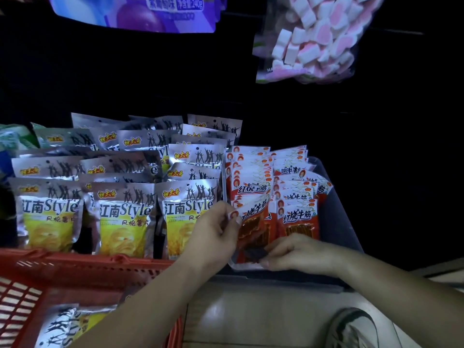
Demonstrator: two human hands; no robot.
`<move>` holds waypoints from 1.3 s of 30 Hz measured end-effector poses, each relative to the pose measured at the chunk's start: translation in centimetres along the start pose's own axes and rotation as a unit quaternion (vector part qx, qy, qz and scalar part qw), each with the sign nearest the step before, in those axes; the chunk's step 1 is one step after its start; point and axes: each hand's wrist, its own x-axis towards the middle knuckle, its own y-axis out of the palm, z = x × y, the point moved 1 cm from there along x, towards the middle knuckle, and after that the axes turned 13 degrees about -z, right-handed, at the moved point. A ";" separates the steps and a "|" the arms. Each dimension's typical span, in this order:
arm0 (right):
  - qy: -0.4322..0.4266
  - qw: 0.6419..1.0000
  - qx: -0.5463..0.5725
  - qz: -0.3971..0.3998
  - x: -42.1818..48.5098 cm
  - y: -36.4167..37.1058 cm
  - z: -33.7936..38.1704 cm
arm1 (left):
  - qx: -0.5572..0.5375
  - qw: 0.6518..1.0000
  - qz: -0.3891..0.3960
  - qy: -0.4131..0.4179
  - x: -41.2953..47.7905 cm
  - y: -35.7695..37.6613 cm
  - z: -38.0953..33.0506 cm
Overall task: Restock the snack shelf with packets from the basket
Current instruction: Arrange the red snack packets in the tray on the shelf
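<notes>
left hand: i see my left hand (pixel 216 229) pinching the top left corner of a red snack packet (pixel 253 228), fingers curled on it.
right hand: my right hand (pixel 296 252) grips the same packet's bottom edge.
red snack packet: held tilted at the front of the clear bin (pixel 336 222), against the stacked red packets (pixel 296 194) standing in it.
basket: the red basket (pixel 75 270) sits lower left, with a silver crisp packet (pixel 62 322) lying inside.
shelf: rows of upright silver and yellow crisp packets (pixel 125 214), just left of the bin.
above: a marshmallow bag (pixel 313 38) and a purple bag (pixel 140 13).
</notes>
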 end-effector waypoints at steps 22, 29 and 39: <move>-0.073 0.967 0.013 -0.242 -1.9 -0.8 0.8 | -0.083 0.994 0.025 -0.073 -0.3 -0.6 -1.8; -0.043 0.921 0.223 -0.316 -0.5 -1.7 4.3 | -0.188 0.973 -0.011 -0.134 0.3 -0.1 -3.9; -0.025 0.914 0.249 -0.321 -0.7 -0.2 4.9 | -0.153 0.974 -0.030 -0.166 -0.7 0.2 -3.1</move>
